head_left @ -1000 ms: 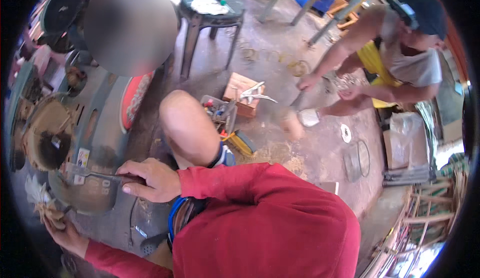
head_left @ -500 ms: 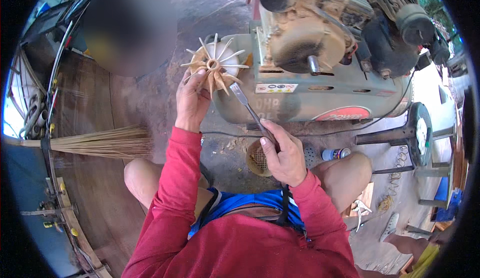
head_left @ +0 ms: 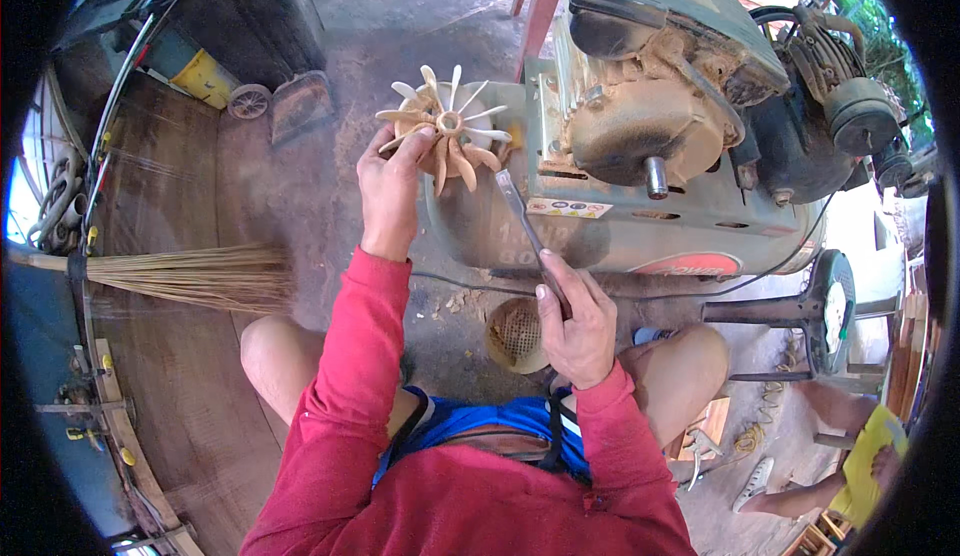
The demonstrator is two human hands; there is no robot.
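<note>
My left hand (head_left: 389, 196) grips a cooling fan (head_left: 453, 135) by its edge, thumb on the blades. Pale, narrow blades spread round its hub; brown dirt coats the lower-left ones, while the upper and right ones look whiter. A flat-bladed chisel (head_left: 524, 218) with a dark shank is closed in my right hand (head_left: 580, 328). It points up and left, its tip close to the fan's lower-right blades; whether they touch I cannot tell. Just behind stands an air compressor (head_left: 690, 231), whose dusty motor (head_left: 625, 126) has a bare shaft (head_left: 655, 178) sticking out.
A round perforated cover (head_left: 517, 336) lies on the floor between my knees, beside dirt crumbs. A black cable (head_left: 460, 281) runs along the tank. Left is a straw broom (head_left: 190, 276), with a dustpan (head_left: 302, 106) farther back. At right are a black stand (head_left: 770, 311) and another person's leg (head_left: 800, 501).
The view has shifted, and the fan and chisel appear slightly farther right. Both hands keep their holds. More of the other person shows at lower right.
</note>
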